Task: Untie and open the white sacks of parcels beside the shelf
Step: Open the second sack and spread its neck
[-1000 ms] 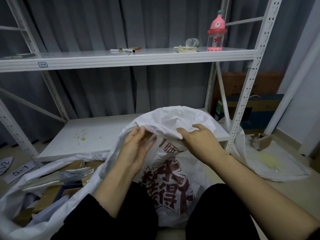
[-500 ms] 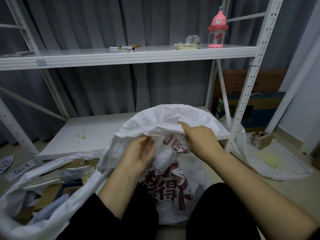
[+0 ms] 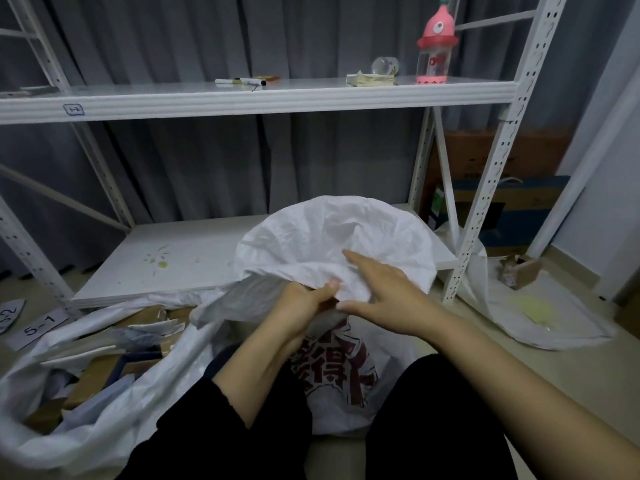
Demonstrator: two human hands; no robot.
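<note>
Two hands met on the crumpled top of the printed sack (image 3: 332, 375). The fingers (image 3: 327, 288) of the left hand (image 3: 304, 304) were curled, thumb uppermost, pinching a fold of its white cloth. The fingers (image 3: 360, 260) of the right hand (image 3: 388, 296) lay straight and spread over the same cloth, gripping nothing, with the thumb stretched toward the left thumb and close to it. Above both hands the sack's loose cloth billowed up in a rounded dome, and below them its front showed large red characters. This sack stood on the floor (image 3: 519, 368) between the person's black trouser legs (image 3: 433, 417). Just to its left an open sack (image 3: 114, 420) sprawled with its mouth wide, showing brown cardboard and pale paper parcels (image 3: 100, 372) inside. Farther left of the printed sack a label (image 3: 38, 329) reading 5-1 lay on the floor. To its right, well apart, a flat sack (image 3: 540, 317) was spread out with a small cardboard box (image 3: 519, 271) at its far edge. Directly behind the printed sack stood the white shelf (image 3: 256, 98), whose lower board the dome partly covered. On the upper board, above and behind the sack, were a marker (image 3: 239, 82) and a pink-capped bottle (image 3: 437, 43), with a grey curtain (image 3: 173, 168) hanging behind them.
</note>
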